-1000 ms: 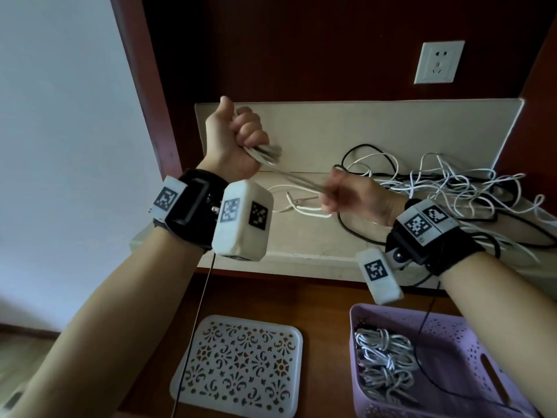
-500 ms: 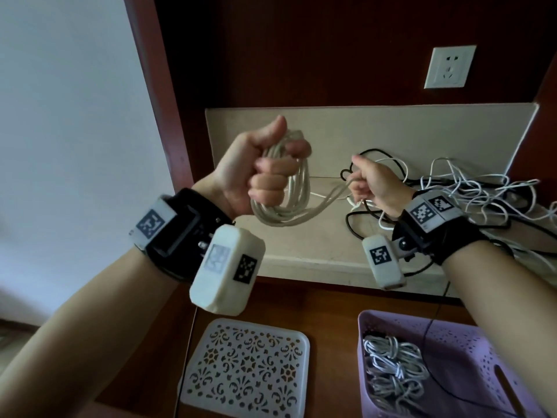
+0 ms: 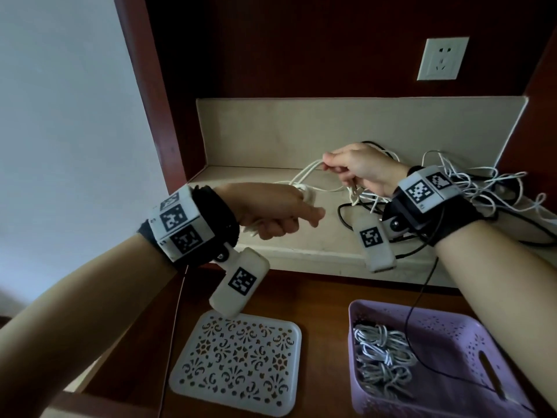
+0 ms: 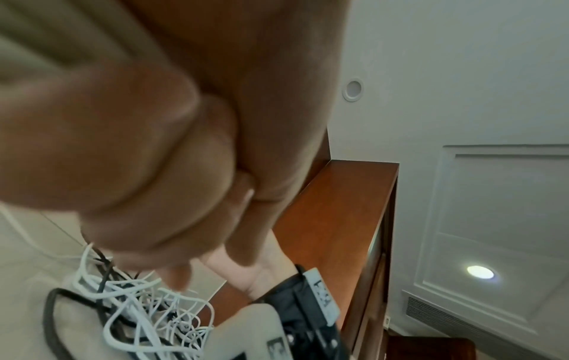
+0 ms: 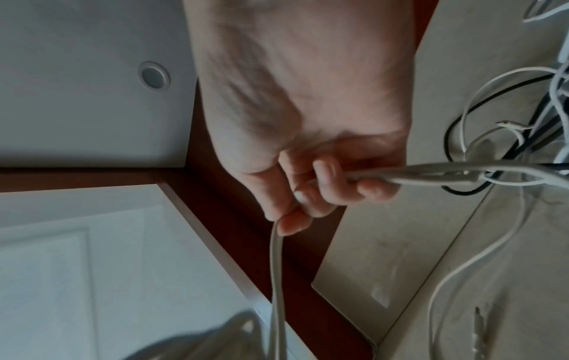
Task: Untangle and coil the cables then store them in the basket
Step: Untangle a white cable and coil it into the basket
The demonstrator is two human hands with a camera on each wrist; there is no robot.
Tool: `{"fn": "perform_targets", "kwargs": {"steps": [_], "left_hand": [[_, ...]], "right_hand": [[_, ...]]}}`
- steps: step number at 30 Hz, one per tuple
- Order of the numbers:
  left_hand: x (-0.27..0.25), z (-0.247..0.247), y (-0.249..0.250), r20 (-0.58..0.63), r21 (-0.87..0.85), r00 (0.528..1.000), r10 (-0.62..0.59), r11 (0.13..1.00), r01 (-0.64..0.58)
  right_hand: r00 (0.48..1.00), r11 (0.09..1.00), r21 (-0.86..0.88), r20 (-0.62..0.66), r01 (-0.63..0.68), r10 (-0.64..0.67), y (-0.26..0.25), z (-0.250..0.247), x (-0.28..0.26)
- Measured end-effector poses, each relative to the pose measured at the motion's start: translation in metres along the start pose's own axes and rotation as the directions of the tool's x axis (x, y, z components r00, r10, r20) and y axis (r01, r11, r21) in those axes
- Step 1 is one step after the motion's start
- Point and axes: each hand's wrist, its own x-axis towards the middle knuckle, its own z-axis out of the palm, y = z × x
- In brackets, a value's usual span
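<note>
My left hand is a fist turned palm down over the shelf edge, gripping a coil of white cable; in the left wrist view the fist is blurred and hides the coil. To its right, my right hand pinches the loose white strands running from that coil. The right wrist view shows the fingers curled on the white cable. A tangle of white and black cables lies on the shelf behind the right wrist. The purple basket at the bottom right holds coiled white cables.
A white lattice lid lies on the wooden surface left of the basket. The beige shelf has a back wall and a dark wooden side panel at its left. A wall socket sits high on the right.
My left hand has come down from its raised position and rolled palm down with the coil. The right hand stays over the shelf, still pinching the strands.
</note>
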Motion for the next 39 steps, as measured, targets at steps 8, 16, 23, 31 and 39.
{"fn": "perform_targets", "kwargs": {"steps": [8, 16, 23, 31, 39], "left_hand": [[0.025, -0.005, -0.009, -0.456, 0.034, 0.886, 0.079, 0.997, -0.072], [0.032, -0.003, -0.009, -0.657, -0.288, 0.749, 0.082, 0.891, -0.351], [0.028, -0.017, -0.005, -0.740, -0.580, 0.666, -0.093, 0.588, -0.563], [0.035, -0.018, -0.006, -0.769, -0.523, 0.637, -0.050, 0.623, -0.582], [0.038, -0.020, -0.010, -0.760, -0.532, 0.646, -0.070, 0.638, -0.556]], "right_hand": [[0.944, 0.976, 0.076, -0.278, 0.206, -0.178, -0.020, 0.024, -0.007], [0.966, 0.966, 0.150, -0.186, 0.210, -0.181, -0.028, 0.030, -0.021], [0.984, 0.973, 0.152, -0.052, 0.174, -0.168, -0.018, 0.031, -0.028], [0.979, 0.976, 0.130, 0.080, 0.176, -0.187, -0.015, 0.037, -0.028], [0.977, 0.983, 0.116, 0.146, 0.141, -0.157, -0.010, 0.008, -0.023]]}}
